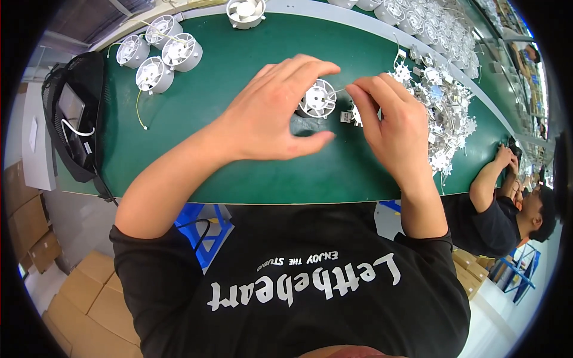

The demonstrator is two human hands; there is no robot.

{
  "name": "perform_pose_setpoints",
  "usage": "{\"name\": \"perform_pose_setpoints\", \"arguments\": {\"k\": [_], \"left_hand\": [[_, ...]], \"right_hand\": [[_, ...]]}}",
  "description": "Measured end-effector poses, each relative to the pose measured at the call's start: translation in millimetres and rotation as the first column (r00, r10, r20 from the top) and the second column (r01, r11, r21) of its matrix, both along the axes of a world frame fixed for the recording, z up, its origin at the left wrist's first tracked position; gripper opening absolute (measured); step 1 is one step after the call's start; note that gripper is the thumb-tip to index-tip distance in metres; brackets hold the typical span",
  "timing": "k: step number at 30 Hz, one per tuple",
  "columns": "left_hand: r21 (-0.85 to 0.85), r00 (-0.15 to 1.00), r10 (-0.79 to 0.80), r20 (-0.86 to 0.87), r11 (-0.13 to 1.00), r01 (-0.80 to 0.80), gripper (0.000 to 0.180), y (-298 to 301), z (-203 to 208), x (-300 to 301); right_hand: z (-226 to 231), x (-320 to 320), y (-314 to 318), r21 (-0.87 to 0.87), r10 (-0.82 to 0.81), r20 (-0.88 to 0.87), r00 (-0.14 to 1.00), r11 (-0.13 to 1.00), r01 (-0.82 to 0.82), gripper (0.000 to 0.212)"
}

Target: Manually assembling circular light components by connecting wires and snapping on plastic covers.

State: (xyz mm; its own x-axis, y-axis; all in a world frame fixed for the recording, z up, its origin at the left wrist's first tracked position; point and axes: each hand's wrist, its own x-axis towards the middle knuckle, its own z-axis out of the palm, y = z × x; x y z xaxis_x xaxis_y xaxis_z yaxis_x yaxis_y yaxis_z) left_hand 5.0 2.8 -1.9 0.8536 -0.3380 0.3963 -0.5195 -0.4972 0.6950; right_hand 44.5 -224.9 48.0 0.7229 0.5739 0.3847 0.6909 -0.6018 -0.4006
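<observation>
A small round white fan with a spoked frame sits on the green table between my hands. My left hand is open beside it, thumb and fingers spread around its left side; whether they touch it cannot be made out. A thin pale wire runs from the fan's right side to my right hand, which pinches it between thumb and fingers. Just left of my right hand's thumb lies a small white piece with a label. Under the fan's lower edge the table shows a dark, glossy patch.
Several white fans stand at the far left, and another fan at the back edge. A heap of white spoked parts with wires lies at right; rows of fans fill the back right. A black mesh bag sits left. Another person works at right.
</observation>
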Motion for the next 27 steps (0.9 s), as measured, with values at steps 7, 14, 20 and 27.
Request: {"name": "perform_pose_setpoints", "arguments": {"k": [7, 14, 20, 27], "left_hand": [[0.026, 0.992, 0.115, -0.046, 0.993, -0.114, 0.052, -3, -3, -2], [0.014, 0.995, 0.095, -0.017, 0.995, -0.095, 0.048, -3, -2, -2], [0.041, 0.993, 0.104, -0.050, 0.994, -0.102, 0.050, 2, 5, -4], [0.034, 0.999, 0.035, -0.002, 0.999, -0.035, 0.053, 1, -2, 3]], "right_hand": [[3, -9, -7, -0.150, 0.008, -0.118, 0.993, 0.988, -0.026, 0.008], [-9, -19, -14, -0.272, -0.015, -0.001, 1.000, 0.962, 0.014, 0.010], [40, 3, -22, -0.078, -0.044, -0.172, 0.984, 0.996, 0.031, 0.019], [12, 81, -29, -0.452, -0.237, 0.184, 0.954, 0.842, 0.296, 0.031]]}}
